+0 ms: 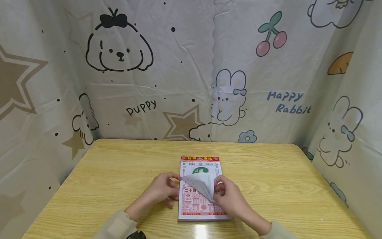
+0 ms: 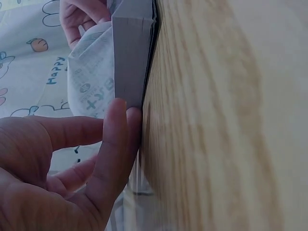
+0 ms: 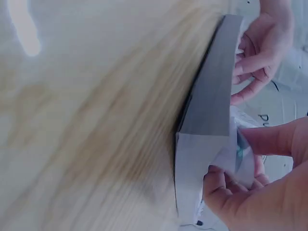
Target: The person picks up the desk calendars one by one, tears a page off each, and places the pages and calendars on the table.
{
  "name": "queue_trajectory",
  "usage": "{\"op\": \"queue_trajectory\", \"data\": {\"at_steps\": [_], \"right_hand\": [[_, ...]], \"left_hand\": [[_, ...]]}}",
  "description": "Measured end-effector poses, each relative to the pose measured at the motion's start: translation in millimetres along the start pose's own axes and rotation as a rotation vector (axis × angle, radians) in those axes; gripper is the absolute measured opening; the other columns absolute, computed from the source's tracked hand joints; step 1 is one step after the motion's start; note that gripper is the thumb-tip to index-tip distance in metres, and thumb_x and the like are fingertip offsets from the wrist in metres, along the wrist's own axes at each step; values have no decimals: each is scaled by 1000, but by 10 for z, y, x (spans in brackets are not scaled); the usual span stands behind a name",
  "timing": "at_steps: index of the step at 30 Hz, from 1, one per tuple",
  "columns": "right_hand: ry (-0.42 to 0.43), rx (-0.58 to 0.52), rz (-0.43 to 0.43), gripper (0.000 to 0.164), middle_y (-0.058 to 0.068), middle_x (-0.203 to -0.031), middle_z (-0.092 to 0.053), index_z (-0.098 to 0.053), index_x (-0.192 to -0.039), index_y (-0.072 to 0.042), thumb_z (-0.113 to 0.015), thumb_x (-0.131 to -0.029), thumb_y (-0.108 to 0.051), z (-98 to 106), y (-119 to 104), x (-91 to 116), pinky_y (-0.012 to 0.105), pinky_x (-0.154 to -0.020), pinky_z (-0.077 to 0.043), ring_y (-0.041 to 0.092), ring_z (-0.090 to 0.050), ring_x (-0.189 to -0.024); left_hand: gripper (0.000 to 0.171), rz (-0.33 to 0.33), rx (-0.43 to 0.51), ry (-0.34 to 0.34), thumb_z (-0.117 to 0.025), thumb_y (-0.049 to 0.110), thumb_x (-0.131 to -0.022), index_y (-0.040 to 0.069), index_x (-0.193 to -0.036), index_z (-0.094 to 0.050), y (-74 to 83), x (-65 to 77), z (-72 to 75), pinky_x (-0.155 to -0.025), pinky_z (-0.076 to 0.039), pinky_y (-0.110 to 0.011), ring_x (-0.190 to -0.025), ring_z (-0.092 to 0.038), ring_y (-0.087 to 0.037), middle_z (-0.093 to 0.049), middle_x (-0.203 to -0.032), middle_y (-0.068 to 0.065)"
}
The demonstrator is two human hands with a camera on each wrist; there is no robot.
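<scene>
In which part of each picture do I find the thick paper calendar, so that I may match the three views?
Head: the calendar lies in the lower middle, slightly right of centre.
Left wrist: at the top, near the middle, with its page edges facing the camera.
Right wrist: right of centre, side-on, running from near the top to near the bottom.
Shared landmark: the lifted sheet, pinched by the right hand.

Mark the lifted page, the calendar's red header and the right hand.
Lifted page [image 1: 201,183], head view: its folded flap.
Red header [image 1: 200,158], head view: its middle.
Right hand [image 1: 230,196], head view: middle of hand.

Nook: cartoon curtains [image 1: 185,79], wood-grain table [image 1: 265,179]
</scene>
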State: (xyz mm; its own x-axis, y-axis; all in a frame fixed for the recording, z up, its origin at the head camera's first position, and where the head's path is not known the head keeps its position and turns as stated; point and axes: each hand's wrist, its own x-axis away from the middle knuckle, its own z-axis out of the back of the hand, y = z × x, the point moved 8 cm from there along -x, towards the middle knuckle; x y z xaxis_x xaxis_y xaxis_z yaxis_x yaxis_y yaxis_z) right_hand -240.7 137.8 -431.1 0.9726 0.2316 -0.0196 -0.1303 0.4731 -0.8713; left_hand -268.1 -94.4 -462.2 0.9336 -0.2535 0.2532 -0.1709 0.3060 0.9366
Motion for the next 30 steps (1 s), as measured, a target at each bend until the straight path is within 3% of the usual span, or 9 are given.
{"op": "queue_trajectory", "data": {"at_steps": [6,10,15,18,21,22,27,30], "right_hand": [[-5,-153,-107,34,6,-88,-63,-64,-109,3,-56,-77,12,3,54,-70,23,-67,-47,18,-55,-80],[58,-170,-189,30,6,-91,-59,-65,-103,4,-48,-79,9,20,70,-104,26,-74,-44,20,-53,-87],[75,-178,-247,42,12,-107,-62,-64,-120,9,-42,-85,1,24,102,-133,34,-88,-45,26,-55,-101],[44,-180,-256,31,13,-104,-59,-62,-111,8,-44,-87,1,-8,101,-147,35,-86,-44,27,-53,-100],[55,-197,-265,12,10,-96,-55,-56,-93,2,-46,-86,3,-10,113,-158,33,-79,-40,24,-51,-94],[68,-214,-268,13,9,-95,-55,-57,-93,2,-47,-86,4,-3,120,-159,32,-78,-41,23,-51,-93],[142,-316,-261,35,12,-102,-60,-62,-112,7,-41,-86,-1,51,142,-167,32,-80,-46,22,-55,-94],[146,-394,-260,48,18,-128,-59,-55,-137,4,-35,-103,-22,66,136,-153,43,-104,-46,29,-55,-117]], "left_hand": [[52,9,-9,-15,-69,-12,-89,0,-139,-63,4,-14,2,-51,-64,-35,-69,-72,-22,-63,-98,-16],[53,20,-15,-23,-66,-10,-93,0,-144,-60,11,-17,0,-52,-64,-34,-69,-72,-22,-64,-98,-16],[56,14,-27,-17,-69,-7,-94,0,-148,-57,30,-35,-7,-52,-65,-35,-68,-72,-22,-64,-96,-16],[60,7,-30,-15,-70,-6,-94,0,-151,-54,36,-47,-9,-52,-65,-36,-66,-71,-22,-66,-95,-15],[61,2,-39,-17,-72,-4,-93,1,-152,-54,29,-55,-14,-51,-64,-35,-65,-71,-21,-66,-94,-14],[61,2,-42,-18,-72,-3,-93,1,-152,-54,25,-56,-14,-51,-64,-35,-65,-70,-21,-66,-93,-14],[64,6,-53,-34,-76,0,-92,3,-152,-54,8,-68,-22,-51,-64,-35,-66,-70,-22,-65,-94,-15],[66,2,-55,-48,-77,-1,-90,3,-153,-54,9,-70,-29,-52,-65,-36,-66,-70,-23,-64,-94,-16]]}}
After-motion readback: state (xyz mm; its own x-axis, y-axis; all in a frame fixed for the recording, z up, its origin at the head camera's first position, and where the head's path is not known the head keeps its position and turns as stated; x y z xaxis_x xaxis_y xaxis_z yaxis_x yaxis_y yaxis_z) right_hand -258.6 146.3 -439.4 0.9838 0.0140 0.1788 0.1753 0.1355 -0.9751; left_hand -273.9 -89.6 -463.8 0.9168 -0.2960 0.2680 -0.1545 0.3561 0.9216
